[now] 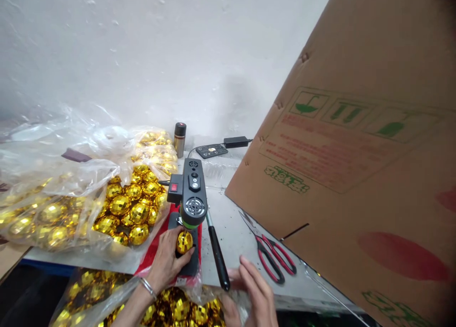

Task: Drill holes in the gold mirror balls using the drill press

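A gold mirrored ball (184,242) is in my left hand (167,258), its fingers and thumb around it, just below the head of a black device (194,194) with round vents and a red switch. My right hand (254,289) is raised near the table's front edge, slightly blurred, its fingers extended, with nothing visible between them. Beside it lies the black handle of a metal lever (218,256). Red-handled scissors (274,258) rest to its right.
Clear plastic bags of gold balls (131,203) fill the left, with more balls (180,308) below the table edge. A large cardboard box (338,151) leans in from the right. A dark-capped bottle (180,139) and a black adapter (235,142) stand near the wall.
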`<state>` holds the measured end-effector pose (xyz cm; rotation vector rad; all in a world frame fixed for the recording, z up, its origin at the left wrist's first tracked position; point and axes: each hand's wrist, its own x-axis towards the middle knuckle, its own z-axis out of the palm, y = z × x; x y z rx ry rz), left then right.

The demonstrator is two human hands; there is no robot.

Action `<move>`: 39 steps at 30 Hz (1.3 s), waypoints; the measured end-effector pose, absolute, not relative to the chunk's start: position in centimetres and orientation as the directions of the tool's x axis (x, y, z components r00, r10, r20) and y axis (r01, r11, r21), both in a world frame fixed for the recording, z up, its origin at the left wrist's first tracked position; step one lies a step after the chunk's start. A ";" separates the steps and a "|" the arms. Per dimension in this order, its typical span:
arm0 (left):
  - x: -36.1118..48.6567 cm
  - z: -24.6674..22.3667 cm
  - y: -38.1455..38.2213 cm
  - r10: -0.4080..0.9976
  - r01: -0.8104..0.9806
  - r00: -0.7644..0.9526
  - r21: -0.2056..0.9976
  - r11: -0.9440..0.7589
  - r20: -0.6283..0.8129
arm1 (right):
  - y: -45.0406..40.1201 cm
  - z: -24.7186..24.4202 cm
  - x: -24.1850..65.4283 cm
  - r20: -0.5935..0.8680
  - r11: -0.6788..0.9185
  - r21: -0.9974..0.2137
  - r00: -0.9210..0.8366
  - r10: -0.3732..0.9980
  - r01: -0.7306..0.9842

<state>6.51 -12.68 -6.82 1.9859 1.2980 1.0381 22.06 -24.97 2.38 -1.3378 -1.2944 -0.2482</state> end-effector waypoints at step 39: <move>7.7 -6.2 -12.8 0.950 0.435 0.226 0.850 -0.296 0.215 | -18.0 3.3 18.6 0.899 0.548 -0.435 0.305 0.315 0.715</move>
